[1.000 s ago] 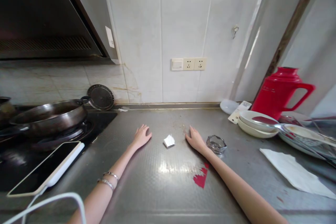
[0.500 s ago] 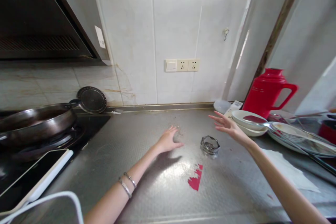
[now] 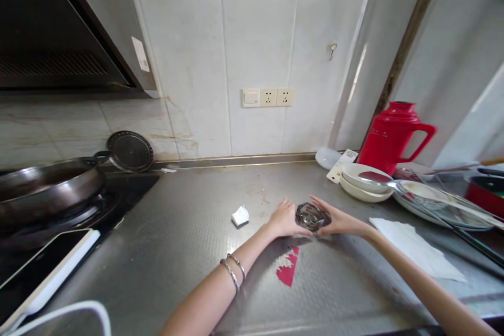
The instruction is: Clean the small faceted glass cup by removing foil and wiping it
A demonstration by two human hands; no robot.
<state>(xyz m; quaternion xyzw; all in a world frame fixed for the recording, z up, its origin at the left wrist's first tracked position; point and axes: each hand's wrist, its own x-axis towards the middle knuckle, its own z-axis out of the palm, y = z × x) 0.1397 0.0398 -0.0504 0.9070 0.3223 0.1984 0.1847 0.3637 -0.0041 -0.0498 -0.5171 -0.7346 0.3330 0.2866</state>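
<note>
A faceted, dark-looking glass ashtray (image 3: 313,216) is between my two hands on the steel counter. My left hand (image 3: 286,219) cups its left side, with the thumb along the near edge. Against the right side curves my right hand (image 3: 334,220), fingers at the far edge and thumb at the near edge. Left of my left hand lies a small folded white paper wad (image 3: 240,216). Just in front of the ashtray, a torn red patch (image 3: 287,269) lies flat on the counter.
A pan (image 3: 51,181) sits on the stove at left, with a phone (image 3: 43,273) and white cable in front. At right are stacked bowls (image 3: 364,191), a red thermos (image 3: 394,139), plates with utensils, and a white tissue (image 3: 417,247). A wall socket (image 3: 268,97) is behind.
My left hand has moved right and my right hand inward and down, so both now hold the ashtray. The white paper wad shows where my left hand was.
</note>
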